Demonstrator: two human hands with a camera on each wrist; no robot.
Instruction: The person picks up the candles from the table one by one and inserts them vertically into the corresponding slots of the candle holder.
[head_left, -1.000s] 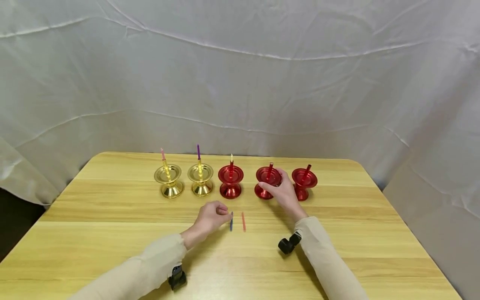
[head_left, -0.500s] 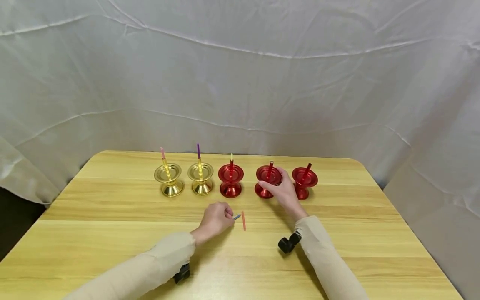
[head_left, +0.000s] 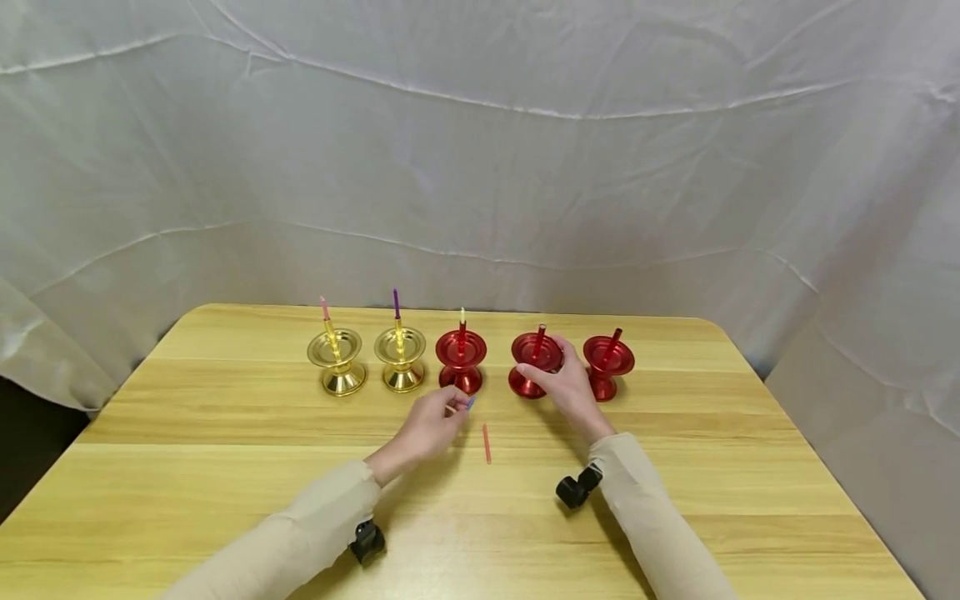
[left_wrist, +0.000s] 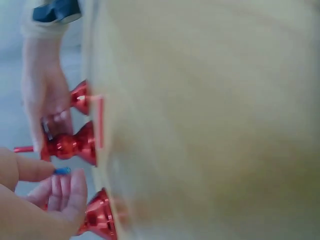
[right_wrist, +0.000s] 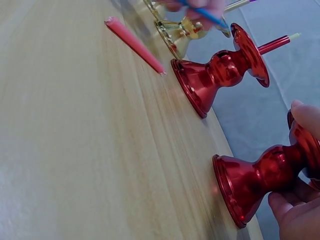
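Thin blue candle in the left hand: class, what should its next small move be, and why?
Probably carry the thin blue candle over the shiny red, flared candlestick that the right hand grips: the left hand pinches the candle, and that candlestick's upright red tube shows no candle, while the red candlestick to its left holds a thin pale candle.

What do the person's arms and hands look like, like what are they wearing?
Both the left hand and right hand are bare, with no gloves. The left sleeve and right sleeve are long, plain and pale cream. A small black device sits at each wrist: left device, right device.
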